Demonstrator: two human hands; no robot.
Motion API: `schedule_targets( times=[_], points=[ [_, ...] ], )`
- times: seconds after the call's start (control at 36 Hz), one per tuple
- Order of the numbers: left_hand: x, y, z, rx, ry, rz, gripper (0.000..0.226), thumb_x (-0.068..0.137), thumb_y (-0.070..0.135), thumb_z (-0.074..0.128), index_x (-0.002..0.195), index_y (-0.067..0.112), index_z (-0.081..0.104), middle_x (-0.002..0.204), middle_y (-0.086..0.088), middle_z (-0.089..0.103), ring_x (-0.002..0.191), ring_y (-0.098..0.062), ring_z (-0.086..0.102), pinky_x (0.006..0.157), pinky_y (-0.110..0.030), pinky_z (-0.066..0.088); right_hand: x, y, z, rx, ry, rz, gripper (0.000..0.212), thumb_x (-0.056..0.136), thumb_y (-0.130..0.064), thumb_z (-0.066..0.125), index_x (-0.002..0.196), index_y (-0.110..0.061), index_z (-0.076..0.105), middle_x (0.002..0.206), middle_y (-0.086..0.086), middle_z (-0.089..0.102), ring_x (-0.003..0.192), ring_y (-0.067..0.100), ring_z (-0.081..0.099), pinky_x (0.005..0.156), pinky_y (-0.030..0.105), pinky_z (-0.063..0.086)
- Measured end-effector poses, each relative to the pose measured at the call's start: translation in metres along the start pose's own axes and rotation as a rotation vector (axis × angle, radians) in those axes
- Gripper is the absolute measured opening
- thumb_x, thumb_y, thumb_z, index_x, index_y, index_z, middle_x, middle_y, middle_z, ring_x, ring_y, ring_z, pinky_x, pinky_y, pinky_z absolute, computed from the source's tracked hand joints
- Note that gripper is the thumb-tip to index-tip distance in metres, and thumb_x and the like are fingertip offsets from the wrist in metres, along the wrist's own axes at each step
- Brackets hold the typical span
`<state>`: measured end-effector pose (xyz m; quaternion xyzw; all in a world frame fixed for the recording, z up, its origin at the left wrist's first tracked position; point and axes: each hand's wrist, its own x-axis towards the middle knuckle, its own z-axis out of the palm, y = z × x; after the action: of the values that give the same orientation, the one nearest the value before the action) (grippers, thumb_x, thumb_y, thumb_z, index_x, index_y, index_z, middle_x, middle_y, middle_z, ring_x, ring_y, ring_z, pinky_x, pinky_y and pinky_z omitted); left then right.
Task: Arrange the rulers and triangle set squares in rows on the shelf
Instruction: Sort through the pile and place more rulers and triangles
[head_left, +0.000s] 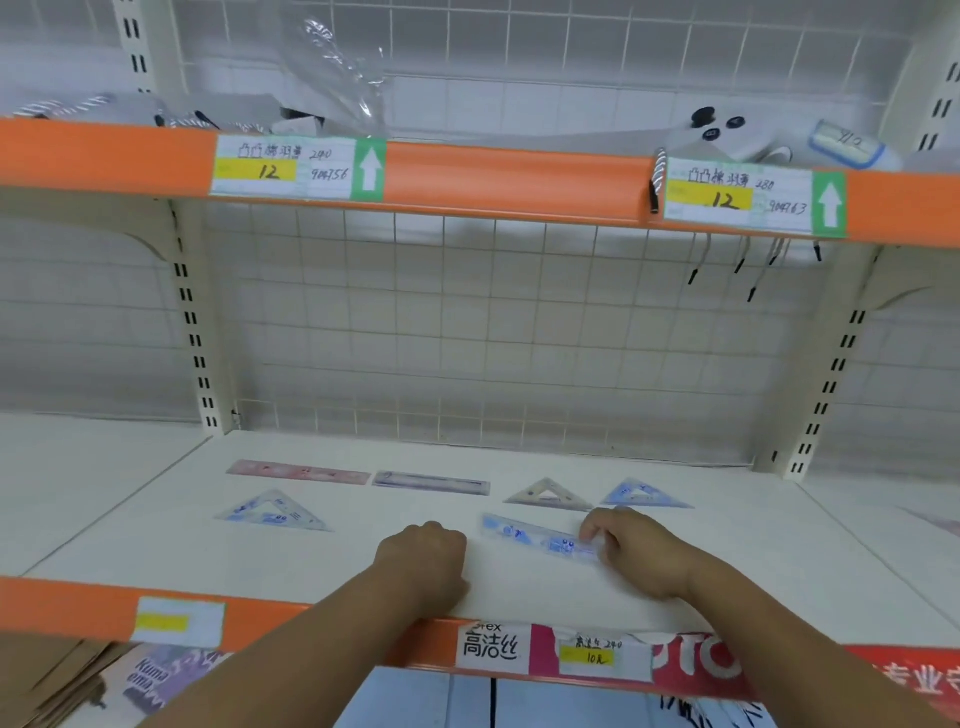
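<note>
Both forearms come in from bottom of frame over the orange front rail (78, 603) of the shelf (311, 561). Left hand (423, 564) rests knuckles-up near the front edge, fingers curled under, nothing visible in it. Right hand (639, 551) pinches the right end of a blue ruler (535, 538); the ruler lies flat on the shelf, angled, its free end pointing left and back, between the two hands.

Back row, left to right: pink ruler (298, 472), purple ruler (431, 483) just beside it end to end, then a gap, beige set square (548, 493), blue set square (644, 493) near it. Second blue set square (275, 512) sits in front of the pink ruler, well apart from the left hand. All lie flat.

Price labels (602, 657) on the front rail. Wire grid (467, 338) backs the shelf. Upper shelf rail (493, 176) carries two tags marked 12 with green arrows; items on top are too blurred to tell.
</note>
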<state>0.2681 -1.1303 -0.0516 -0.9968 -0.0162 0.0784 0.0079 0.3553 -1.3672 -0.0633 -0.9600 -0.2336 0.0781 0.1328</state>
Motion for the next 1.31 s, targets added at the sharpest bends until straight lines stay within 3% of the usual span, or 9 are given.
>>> schedule_targets(
  times=[0.14, 0.22, 0.42, 0.53, 0.75, 0.89, 1.06, 1.31],
  points=[
    [-0.011, -0.022, 0.001, -0.01, -0.002, -0.045, 0.036, 0.094, 0.034, 0.048, 0.124, 0.014, 0.049, 0.126, -0.008, 0.051, 0.116, -0.025, 0.051, 0.094, -0.035, 0.042, 0.024, -0.035, 0.012, 0.013, 0.023, -0.077, 0.036, 0.099, -0.009, 0.035, 0.126, -0.019, 0.057, 0.136, 0.002, 0.051, 0.118, 0.016, 0.05, 0.094, 0.017, 0.034],
    [-0.019, -0.036, 0.002, -0.003, 0.0, -0.074, 0.034, 0.094, 0.031, 0.046, 0.124, 0.013, 0.049, 0.125, -0.009, 0.051, 0.116, -0.025, 0.051, 0.094, -0.036, 0.042, 0.039, -0.059, 0.021, 0.032, 0.018, -0.102, 0.038, 0.1, -0.008, 0.036, 0.132, -0.016, 0.053, 0.137, 0.005, 0.049, 0.123, 0.017, 0.047, 0.088, 0.014, 0.032],
    [-0.031, -0.062, 0.004, -0.014, 0.002, -0.13, 0.036, 0.095, 0.036, 0.045, 0.121, 0.012, 0.05, 0.123, -0.01, 0.052, 0.113, -0.027, 0.052, 0.091, -0.037, 0.043, 0.063, -0.098, 0.04, 0.039, 0.07, -0.134, 0.032, 0.099, -0.013, 0.039, 0.125, -0.02, 0.056, 0.122, 0.008, 0.047, 0.11, 0.022, 0.052, 0.091, 0.023, 0.038],
    [-0.032, -0.068, 0.004, -0.027, 0.001, -0.15, 0.036, 0.094, 0.037, 0.045, 0.12, 0.013, 0.051, 0.123, -0.01, 0.052, 0.113, -0.027, 0.052, 0.091, -0.036, 0.043, 0.073, -0.11, 0.044, 0.035, 0.094, -0.156, 0.033, 0.099, -0.012, 0.04, 0.128, -0.018, 0.054, 0.126, 0.007, 0.044, 0.114, 0.021, 0.05, 0.091, 0.018, 0.035],
    [-0.029, -0.069, 0.004, -0.027, -0.003, -0.14, 0.038, 0.092, 0.035, 0.048, 0.122, 0.012, 0.05, 0.124, -0.01, 0.051, 0.114, -0.027, 0.051, 0.09, -0.036, 0.042, 0.077, -0.114, 0.051, 0.007, 0.133, -0.158, 0.034, 0.097, -0.012, 0.046, 0.129, -0.019, 0.054, 0.128, 0.008, 0.046, 0.12, 0.023, 0.044, 0.101, 0.024, 0.034],
    [-0.026, -0.071, 0.005, -0.023, -0.011, -0.13, 0.041, 0.093, 0.04, 0.05, 0.124, 0.013, 0.048, 0.125, -0.009, 0.051, 0.116, -0.026, 0.05, 0.091, -0.036, 0.042, 0.074, -0.113, 0.05, 0.029, 0.16, -0.241, 0.025, 0.095, -0.017, 0.051, 0.116, -0.02, 0.065, 0.116, 0.003, 0.055, 0.111, 0.018, 0.05, 0.093, 0.021, 0.039],
    [-0.024, -0.072, 0.005, -0.008, -0.016, -0.126, 0.043, 0.093, 0.042, 0.051, 0.125, 0.014, 0.048, 0.126, -0.009, 0.051, 0.116, -0.026, 0.051, 0.091, -0.036, 0.043, 0.075, -0.111, 0.051, 0.007, 0.123, -0.244, 0.026, 0.091, -0.002, 0.046, 0.104, -0.002, 0.069, 0.112, 0.015, 0.064, 0.103, 0.023, 0.057, 0.093, 0.032, 0.043],
    [-0.026, -0.074, 0.006, -0.018, -0.003, -0.105, 0.043, 0.094, 0.043, 0.049, 0.125, 0.013, 0.048, 0.126, -0.009, 0.05, 0.116, -0.026, 0.05, 0.093, -0.037, 0.042, 0.073, -0.108, 0.054, 0.004, 0.128, -0.319, 0.033, 0.093, -0.004, 0.049, 0.115, -0.018, 0.069, 0.115, 0.002, 0.066, 0.11, 0.017, 0.056, 0.089, 0.013, 0.035]
  ],
)
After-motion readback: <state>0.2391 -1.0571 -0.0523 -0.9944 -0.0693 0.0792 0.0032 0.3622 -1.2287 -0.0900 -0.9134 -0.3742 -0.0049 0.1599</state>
